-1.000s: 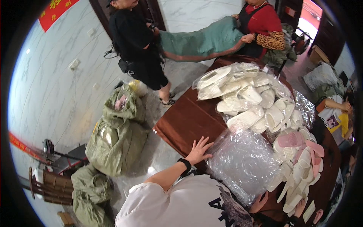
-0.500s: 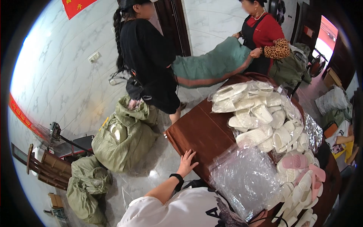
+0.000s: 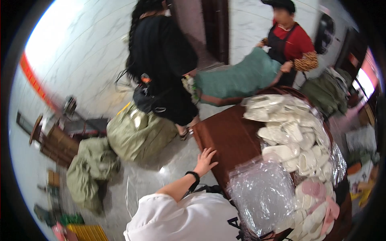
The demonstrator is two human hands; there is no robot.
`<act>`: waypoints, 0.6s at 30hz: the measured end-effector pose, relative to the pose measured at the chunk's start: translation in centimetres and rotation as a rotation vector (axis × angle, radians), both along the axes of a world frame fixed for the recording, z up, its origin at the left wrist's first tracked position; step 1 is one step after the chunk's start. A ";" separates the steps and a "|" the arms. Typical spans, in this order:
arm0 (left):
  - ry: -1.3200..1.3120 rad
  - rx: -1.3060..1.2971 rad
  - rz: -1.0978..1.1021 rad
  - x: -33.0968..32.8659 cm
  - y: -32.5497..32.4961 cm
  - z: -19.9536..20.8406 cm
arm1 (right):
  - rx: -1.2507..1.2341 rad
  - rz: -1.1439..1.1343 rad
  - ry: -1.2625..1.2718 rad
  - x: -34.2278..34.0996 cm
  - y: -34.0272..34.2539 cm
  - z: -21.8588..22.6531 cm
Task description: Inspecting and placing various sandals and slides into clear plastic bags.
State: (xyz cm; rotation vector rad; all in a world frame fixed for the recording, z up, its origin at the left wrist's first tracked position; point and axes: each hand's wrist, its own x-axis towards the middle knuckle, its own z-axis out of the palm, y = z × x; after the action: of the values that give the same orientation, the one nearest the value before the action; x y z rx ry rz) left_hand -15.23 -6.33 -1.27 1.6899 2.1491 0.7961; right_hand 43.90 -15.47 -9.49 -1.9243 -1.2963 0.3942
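Observation:
My left hand (image 3: 206, 161), a black band on its wrist, rests with spread fingers at the near left edge of the brown-covered table (image 3: 225, 134). Nothing is in it. To its right lies a stack of clear plastic bags (image 3: 261, 197). Beyond the bags, white slippers (image 3: 287, 136) in clear wrapping are heaped along the table. Pink and white slippers (image 3: 315, 190) lie at the near right. My right hand does not show.
Across the table, a person in black (image 3: 165, 60) and a person in a red top and dark apron (image 3: 295, 44) hold a green sack (image 3: 237, 82) between them. Stuffed olive sacks (image 3: 138, 134) stand on the floor at left, near a wooden chair (image 3: 58, 144).
The view has shifted, and a yellow crate now shows at lower left. The person in black has turned further away, and the green sack hangs lower at its left end. My left hand stays at the table edge.

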 end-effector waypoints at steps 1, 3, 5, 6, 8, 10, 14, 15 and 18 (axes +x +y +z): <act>-0.011 -0.030 0.004 0.4 0.1 0.8 | -0.009 0.039 -0.010 0.4 0.9 0.2; -0.050 -0.050 0.056 0.5 -0.7 1.7 | -0.025 0.103 -0.032 1.3 2.3 0.1; -0.081 -0.067 0.090 -0.1 -2.5 1.2 | -0.039 0.148 -0.045 1.8 3.3 -0.1; -0.089 -0.066 0.107 -0.5 -3.4 0.7 | -0.043 0.164 -0.050 2.0 3.7 -0.2; -0.113 -0.075 0.130 -0.9 -5.5 0.0 | -0.042 0.175 -0.056 2.0 4.6 -0.1; -0.128 -0.067 0.163 -2.2 -8.7 -3.6 | -0.019 0.170 -0.051 1.8 6.0 0.0; -0.148 -0.270 0.315 -3.0 -14.5 -6.6 | 0.070 0.088 -0.020 -0.4 9.3 -0.2; -0.174 -0.319 0.338 -2.9 -15.2 -6.2 | 0.085 0.067 -0.016 -0.6 9.5 -0.3; -0.187 -0.382 0.352 -3.4 -15.2 -5.6 | 0.105 0.022 -0.005 0.1 8.8 -0.9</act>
State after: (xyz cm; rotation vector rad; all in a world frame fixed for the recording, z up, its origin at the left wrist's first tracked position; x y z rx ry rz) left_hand -18.64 -21.50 -6.91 1.0274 2.3119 0.5512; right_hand 43.98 -6.72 -10.43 -1.8261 -1.3159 0.3263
